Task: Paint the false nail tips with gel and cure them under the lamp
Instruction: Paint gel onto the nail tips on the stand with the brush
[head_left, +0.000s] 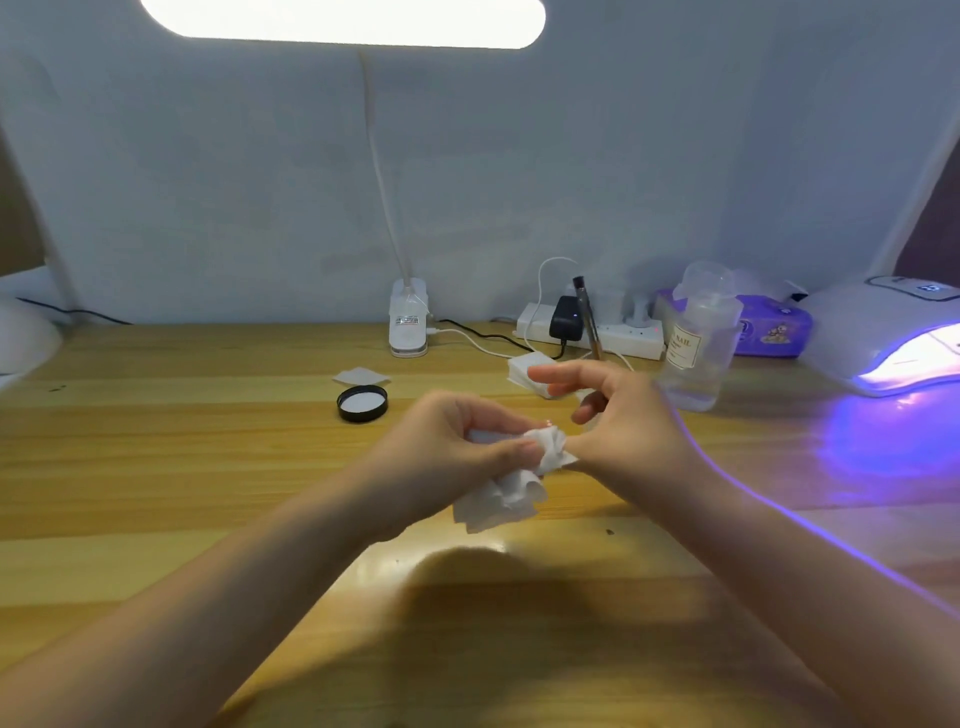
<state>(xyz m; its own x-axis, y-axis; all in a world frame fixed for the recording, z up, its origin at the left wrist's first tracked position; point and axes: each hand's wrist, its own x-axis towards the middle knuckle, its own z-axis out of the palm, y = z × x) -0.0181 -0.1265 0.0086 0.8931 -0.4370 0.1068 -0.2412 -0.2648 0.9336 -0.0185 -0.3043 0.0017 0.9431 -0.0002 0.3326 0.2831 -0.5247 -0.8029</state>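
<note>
Wood-grain surface (156, 467) runs wide and bare across the near half and the left side, giving free room there; its far edge meets a pale backdrop wall (208, 182), and the right end is crowded. At the far right the curing lamp (883, 332) sits lit, throwing violet light onto the surface in front of it. Just left of it stands a clear bottle (701, 343) with a label, and behind that a purple wipes pack (774, 327). A white power strip (613, 332) with a black plug adapter (565, 319) lies along the far edge, cables trailing left toward the white clip base (409, 319) of a desk lamp whose bright head (343, 18) hangs at the top. A stack of white pads (530, 369) lies just beyond the hands, a single pad (361, 375) lies further left, and a black lid (362, 404) rests upturned near it. The left hand (447, 441) has its fingers and thumb curled around a crumpled white wipe (514, 483), which hangs down toward the surface. The right hand (623, 415) meets that wipe at its thumb side; its index finger stretches out to the left, while its other fingers curl around a slim dark brush handle (587, 317) that rises up and away past the power strip. No nail tip can be made out; whether one sits inside the wipe cannot be told, as the hands are blurred.
</note>
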